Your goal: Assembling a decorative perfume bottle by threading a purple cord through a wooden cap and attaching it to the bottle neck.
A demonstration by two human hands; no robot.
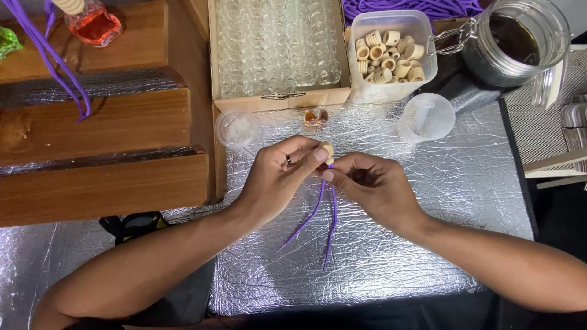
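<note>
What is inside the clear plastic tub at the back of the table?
The plastic tub holds a heap of pale wooden rings. Only the top layer shows; whatever lies beneath it is covered.

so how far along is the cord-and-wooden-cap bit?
Done: one small filled bottle stands by the box of empty glass bottles. In hand: left hand holds a wooden cap, right hand pinches the purple cord at it. Left: tub of caps and the empties.

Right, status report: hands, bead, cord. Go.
Left hand pinching wooden bead. Right hand pinching purple cord just below bead. Cord ends trailing on foil mat, nothing obstructing.
</note>
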